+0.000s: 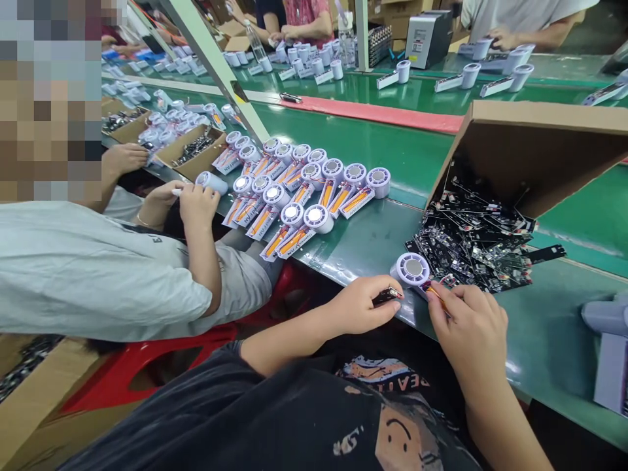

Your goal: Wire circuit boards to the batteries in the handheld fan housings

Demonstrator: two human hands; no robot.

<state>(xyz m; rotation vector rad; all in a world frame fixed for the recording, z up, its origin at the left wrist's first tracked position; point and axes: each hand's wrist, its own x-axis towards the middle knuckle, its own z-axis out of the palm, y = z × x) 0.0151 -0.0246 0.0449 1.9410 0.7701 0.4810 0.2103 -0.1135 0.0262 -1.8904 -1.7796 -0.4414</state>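
Between finger and thumb, my left hand (pixel 366 305) pinches a small black circuit board (pixel 386 296), its end pointing right. Just beyond it a lilac fan unit (pixel 412 269) rests near the table's edge, its round grey-centred head up. The fingers of my right hand (pixel 468 317) are closed at the fan's handle, where an orange part (pixel 438 296) and thin wires show. My fingers partly hide the handle. Behind my right hand, a heap of black circuit boards (pixel 471 242) spills from a tipped cardboard box (pixel 544 124).
Rows of lilac fans (pixel 316 216) stand left of centre on the green table (pixel 338 258). A seated person (pixel 98 268) works at the left. More lilac parts (pixel 611 347) lie at the right edge. People and fans line the far side.
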